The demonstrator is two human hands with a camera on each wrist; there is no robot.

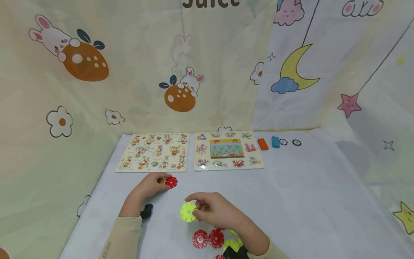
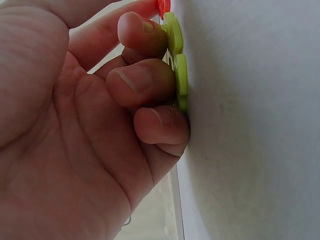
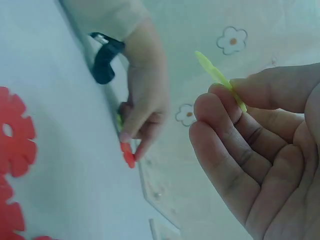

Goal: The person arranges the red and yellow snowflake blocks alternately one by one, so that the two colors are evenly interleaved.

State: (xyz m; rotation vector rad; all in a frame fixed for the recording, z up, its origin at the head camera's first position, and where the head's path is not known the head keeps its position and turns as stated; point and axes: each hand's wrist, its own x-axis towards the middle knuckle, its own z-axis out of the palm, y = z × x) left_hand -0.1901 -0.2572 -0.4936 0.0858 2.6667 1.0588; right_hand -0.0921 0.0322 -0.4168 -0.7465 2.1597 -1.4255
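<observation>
Lying closest to the person, red discs and yellow-green pieces sit on the white cloth, below and partly hidden by the right forearm. Just beyond them, the right hand pinches one yellow-green disc between thumb and fingertips. That disc juts out to the left of the grip, its flat face toward the head camera; the right wrist view shows it nearly edge-on, slanted, and clear of the cloth.

Farther forward and to the left, the left hand pinches a red disc, which sticks out to the right of its fingertips, close to the cloth. Green pieces show edge-on beside that hand's curled fingers; whether they are joined to the red disc I cannot tell. The relation that seems to matter most is the gap between the two held discs: they stick out toward each other's side, well apart, the yellow-green one nearer the person and a little to the right of the red one.

Past the hands stand two picture boards, the left board nearer the left hand and the right board beside it, then an orange block, a blue block and two small rings. Behind everything hangs a printed curtain.
</observation>
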